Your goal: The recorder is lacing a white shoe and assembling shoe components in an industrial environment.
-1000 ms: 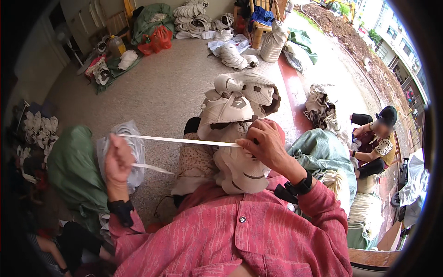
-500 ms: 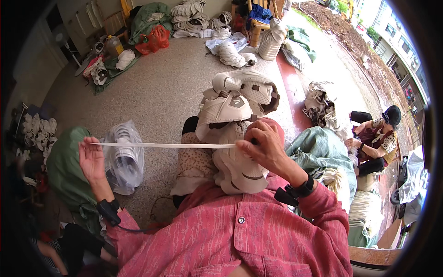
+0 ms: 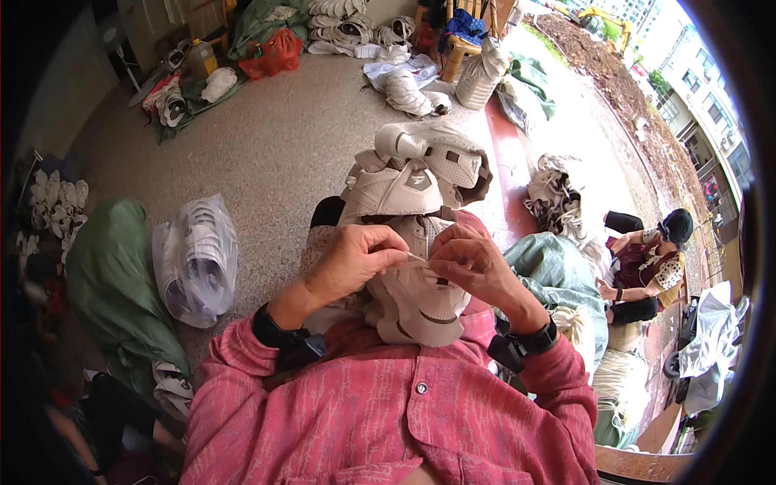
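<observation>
Above my lap both hands are close together, fingers pinched. My left hand grips a thin white shoelace; its short visible stretch runs across to the fingertips of my right hand, which pinches it too. Directly under my hands lies an off-white shoe upper, partly covered by them. Beyond it, more beige and white uppers with grey-brown panels are stacked on my knees. How much lace is threaded through the eyelets is hidden by my fingers.
To my left stand a clear plastic bag of uppers and a green sack. At my right are a green tarp and bundles of white laces. A seated person works farther right. Piles of uppers line the far wall.
My left hand has come in from far left, where the lace was stretched out, to meet the right hand over the upper. Its open fingers have closed on the lace. The view has shifted slightly.
</observation>
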`<state>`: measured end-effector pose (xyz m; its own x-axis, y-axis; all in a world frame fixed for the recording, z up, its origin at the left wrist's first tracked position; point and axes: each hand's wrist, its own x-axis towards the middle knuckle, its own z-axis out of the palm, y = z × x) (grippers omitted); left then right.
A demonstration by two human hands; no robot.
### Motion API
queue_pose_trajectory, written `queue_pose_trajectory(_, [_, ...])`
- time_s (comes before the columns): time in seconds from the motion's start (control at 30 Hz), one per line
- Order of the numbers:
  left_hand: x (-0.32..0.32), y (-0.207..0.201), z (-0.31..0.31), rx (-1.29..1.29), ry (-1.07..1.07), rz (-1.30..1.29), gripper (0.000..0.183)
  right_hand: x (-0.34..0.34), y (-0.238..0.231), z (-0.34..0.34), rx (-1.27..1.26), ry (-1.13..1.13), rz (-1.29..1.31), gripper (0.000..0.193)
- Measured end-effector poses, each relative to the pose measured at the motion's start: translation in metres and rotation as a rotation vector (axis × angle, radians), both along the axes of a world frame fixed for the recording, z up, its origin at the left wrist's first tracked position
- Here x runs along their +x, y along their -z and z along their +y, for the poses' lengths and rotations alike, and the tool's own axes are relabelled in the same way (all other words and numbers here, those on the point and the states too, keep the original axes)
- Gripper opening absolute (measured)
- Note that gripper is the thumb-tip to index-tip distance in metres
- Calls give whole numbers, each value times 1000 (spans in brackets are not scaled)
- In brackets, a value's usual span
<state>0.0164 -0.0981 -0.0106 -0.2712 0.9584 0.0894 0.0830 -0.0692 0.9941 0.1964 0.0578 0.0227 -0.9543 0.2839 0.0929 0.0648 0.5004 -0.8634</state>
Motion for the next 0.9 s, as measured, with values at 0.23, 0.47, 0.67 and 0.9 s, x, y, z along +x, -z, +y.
queue_pose_trajectory(0.23, [12,-8,-4,-104,-41,183,13,-3,19,-5,246,117,100,17])
queue_pose_trajectory(0.47, [10,-1,-2,-71,-1,220,18,-3,19,-8,233,138,100,18])
queue_pose_trajectory(0.67, [5,-2,4,-116,58,215,21,-4,18,-7,183,133,69,18])
queue_pose_trajectory(0.9, [18,0,16,96,-62,590,16,-3,20,-7,224,119,106,17])
